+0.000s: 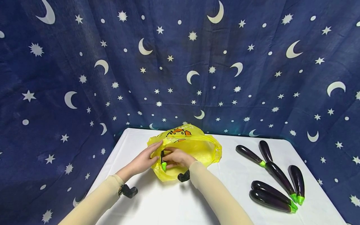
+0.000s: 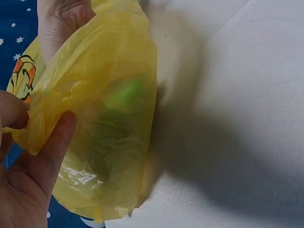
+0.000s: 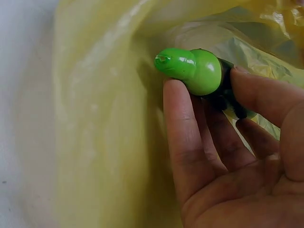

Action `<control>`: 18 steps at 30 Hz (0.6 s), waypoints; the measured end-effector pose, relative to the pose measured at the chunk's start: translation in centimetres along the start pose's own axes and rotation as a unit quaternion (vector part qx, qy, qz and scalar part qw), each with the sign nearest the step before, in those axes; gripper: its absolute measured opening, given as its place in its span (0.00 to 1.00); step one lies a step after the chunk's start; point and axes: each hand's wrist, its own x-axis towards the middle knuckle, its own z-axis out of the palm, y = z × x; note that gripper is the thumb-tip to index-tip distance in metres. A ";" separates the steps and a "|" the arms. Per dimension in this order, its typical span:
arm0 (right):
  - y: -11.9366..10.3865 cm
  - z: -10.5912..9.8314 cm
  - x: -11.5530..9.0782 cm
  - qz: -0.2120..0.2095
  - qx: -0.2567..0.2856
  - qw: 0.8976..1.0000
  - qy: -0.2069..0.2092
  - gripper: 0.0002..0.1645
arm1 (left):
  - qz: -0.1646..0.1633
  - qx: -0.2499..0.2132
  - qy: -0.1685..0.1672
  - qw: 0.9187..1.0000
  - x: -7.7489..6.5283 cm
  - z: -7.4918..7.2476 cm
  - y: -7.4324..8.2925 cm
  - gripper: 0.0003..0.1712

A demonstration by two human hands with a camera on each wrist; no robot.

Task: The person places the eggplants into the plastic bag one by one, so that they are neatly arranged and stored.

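A yellow plastic bag lies on its side with its mouth spread wide. At the left part of its rim, my left hand pinches the film between thumb and fingers. My right hand reaches into the mouth and holds an eggplant by its green-capped end, thumb on one side and fingers on the other. The dark body of that eggplant is mostly hidden by the hand and the bag. Through the film in the left wrist view, the green cap shows as a blurred patch.
On the right of the white table lie several more eggplants, dark purple with green caps, some touching each other. A dark blue cloth with moons and stars hangs behind the table and along its sides.
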 end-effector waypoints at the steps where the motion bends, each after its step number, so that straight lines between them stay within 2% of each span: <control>1: 0.1 0.1 0.0 -0.001 -0.002 1.000 0.000 0.45 | 0.000 0.001 0.000 1.000 0.0 0.0 0.0 0.40; 7: 0.4 0.4 0.1 -0.006 -0.015 1.000 -0.004 0.43 | 0.000 0.002 0.003 1.000 0.0 0.0 -0.1 0.40; 18: 0.6 0.3 0.0 -0.013 -0.002 1.000 -0.014 0.39 | 0.001 -0.002 0.003 1.000 0.0 0.1 -0.3 0.39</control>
